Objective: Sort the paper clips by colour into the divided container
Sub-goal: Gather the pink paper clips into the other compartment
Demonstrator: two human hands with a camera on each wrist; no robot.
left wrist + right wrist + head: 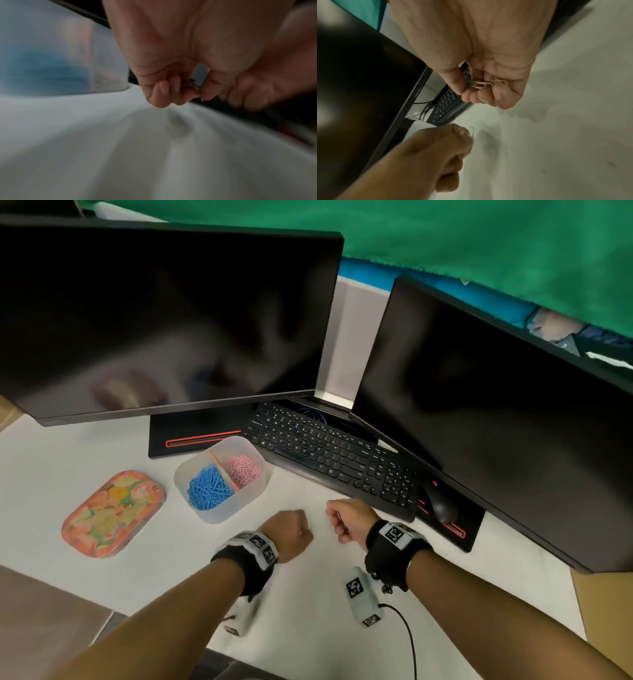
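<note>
Fingers (471, 96) of right hand (488, 60) pinch pink paper clips (488, 84); left hand (291, 534) fisted, contents unclear; no legible writing.

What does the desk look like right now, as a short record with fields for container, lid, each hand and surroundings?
container: clear divided tub, blue clips in one half, pink clips in the other
lid: floral lid flat on the desk, beside the tub
left hand: curled, pinching a pale clip
right hand: holding pink clips
surroundings: keyboard, mouse, two dark monitors
</note>
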